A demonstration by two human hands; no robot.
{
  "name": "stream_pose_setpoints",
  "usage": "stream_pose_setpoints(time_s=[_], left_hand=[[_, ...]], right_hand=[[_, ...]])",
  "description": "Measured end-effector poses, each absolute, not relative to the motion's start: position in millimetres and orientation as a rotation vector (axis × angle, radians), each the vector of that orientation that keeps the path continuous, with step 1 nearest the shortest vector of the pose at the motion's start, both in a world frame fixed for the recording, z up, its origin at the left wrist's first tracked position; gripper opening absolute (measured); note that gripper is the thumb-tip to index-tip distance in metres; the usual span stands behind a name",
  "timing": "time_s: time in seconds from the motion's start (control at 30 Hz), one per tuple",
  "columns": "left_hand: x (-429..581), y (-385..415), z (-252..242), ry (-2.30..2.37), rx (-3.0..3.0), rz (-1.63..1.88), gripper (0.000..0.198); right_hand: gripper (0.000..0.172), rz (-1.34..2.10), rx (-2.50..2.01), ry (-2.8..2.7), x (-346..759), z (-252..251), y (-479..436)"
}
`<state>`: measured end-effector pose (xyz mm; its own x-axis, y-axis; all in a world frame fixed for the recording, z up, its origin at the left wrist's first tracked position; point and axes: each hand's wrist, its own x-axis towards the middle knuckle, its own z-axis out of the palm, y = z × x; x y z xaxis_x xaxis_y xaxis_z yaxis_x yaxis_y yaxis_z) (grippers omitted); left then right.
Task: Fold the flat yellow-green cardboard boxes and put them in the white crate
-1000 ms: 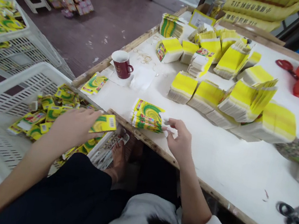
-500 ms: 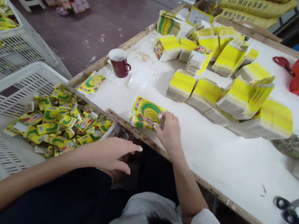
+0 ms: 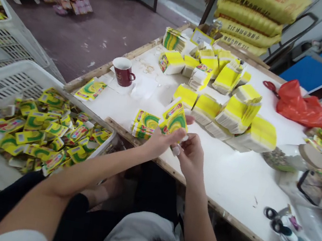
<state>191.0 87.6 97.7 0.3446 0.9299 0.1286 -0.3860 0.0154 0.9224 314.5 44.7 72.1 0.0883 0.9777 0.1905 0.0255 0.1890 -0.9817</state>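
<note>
My left hand (image 3: 162,140) grips a yellow and green printed carton (image 3: 176,122) above the table's near edge, its thumb across the front. My right hand (image 3: 191,153) is closed at the carton's lower right end, fingertips pinched against it; the exact contact is partly hidden. Just left of the held carton, a small pile of flat matching cartons (image 3: 144,126) lies on the white tabletop, partly behind my left hand. Below on the left, a white plastic crate (image 3: 30,70) holds many small yellow-green boxes (image 3: 57,130).
A maroon mug (image 3: 123,74) and more cartons (image 3: 90,89) lie to the left. Bundled carton stacks (image 3: 206,107) fill the table's middle and back. At right are a red plastic bag (image 3: 296,104), a lidded jar (image 3: 287,156) and black-handled scissors (image 3: 276,224).
My left hand has risen from above my lap and now holds a carton. My right hand has come off the pile to the carton's end. The view has shifted right.
</note>
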Motion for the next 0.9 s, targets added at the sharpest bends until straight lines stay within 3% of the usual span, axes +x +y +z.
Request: stream_pose_setpoints(time_s=[0.33, 0.47, 0.57, 0.7, 0.8, 0.9], left_hand=[[197.9, 87.0, 73.8, 0.6, 0.501, 1.552, 0.062], [196.3, 88.9, 68.2, 0.652, 0.605, 1.503, 0.066], [196.1, 89.7, 65.8, 0.663, 0.795, 1.489, 0.048], [177.1, 97.8, 73.0, 0.734, 1.04, 1.402, 0.037], [149.1, 106.1, 88.5, 0.699, 1.251, 1.316, 0.051], [132.0, 105.9, 102.5, 0.796, 1.568, 1.13, 0.086]], right_hand=[[0.048, 0.923, -1.169, -1.4, 286.4, 59.6, 33.3], [0.031, 0.702, -1.285, -1.413, 300.5, 58.5, 46.3], [0.015, 0.666, -1.297, -1.339, 317.8, 62.6, 53.3], [0.011, 0.604, -1.29, -1.393, 337.1, 68.7, 55.3], [0.01, 0.249, -1.344, -1.556, 350.3, 74.2, 54.0], [0.02, 0.035, -1.325, -1.793, 356.3, 79.9, 49.8]])
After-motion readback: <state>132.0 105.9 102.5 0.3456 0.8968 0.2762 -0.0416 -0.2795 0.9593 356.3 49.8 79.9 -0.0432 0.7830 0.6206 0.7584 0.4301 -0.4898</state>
